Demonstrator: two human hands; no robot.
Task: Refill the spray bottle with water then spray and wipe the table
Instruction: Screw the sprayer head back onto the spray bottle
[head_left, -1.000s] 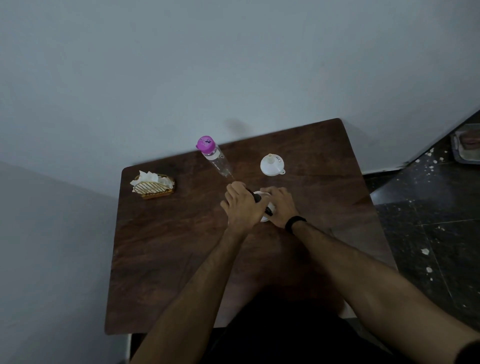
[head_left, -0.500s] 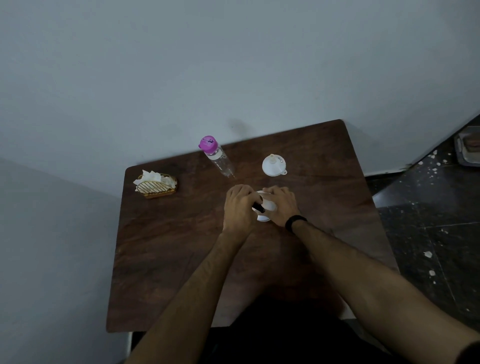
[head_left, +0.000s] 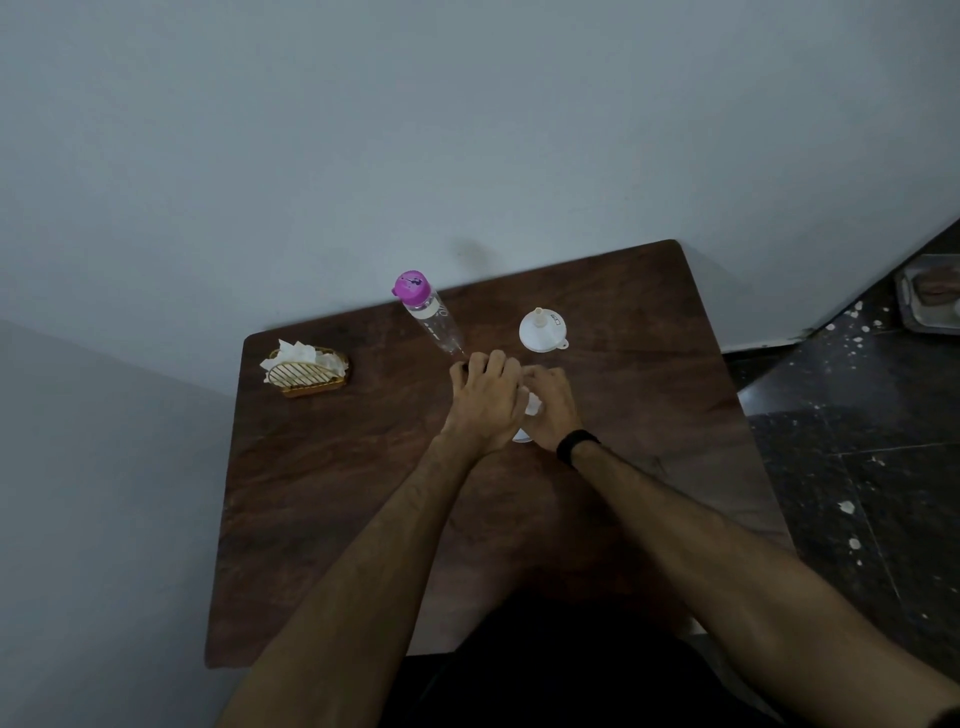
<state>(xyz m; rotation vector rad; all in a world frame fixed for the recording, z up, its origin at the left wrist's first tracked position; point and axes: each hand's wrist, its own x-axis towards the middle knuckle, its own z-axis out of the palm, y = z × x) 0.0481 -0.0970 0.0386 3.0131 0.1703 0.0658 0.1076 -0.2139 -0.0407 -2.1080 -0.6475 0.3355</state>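
both hands are wrapped round the white spray bottle (head_left: 531, 405) mid-table (head_left: 332, 488): left hand (head_left: 485, 402) curled over its dark top, right hand (head_left: 553, 402) gripping the body. clear bottle (head_left: 428, 314) and funnel (head_left: 543, 331) stand just behind, napkin holder (head_left: 306, 370) off left.

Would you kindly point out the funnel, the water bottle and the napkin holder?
funnel (head_left: 540, 335): head view, on its white cone.
water bottle (head_left: 434, 322): head view, on its clear body.
napkin holder (head_left: 306, 375): head view, on its striped front.
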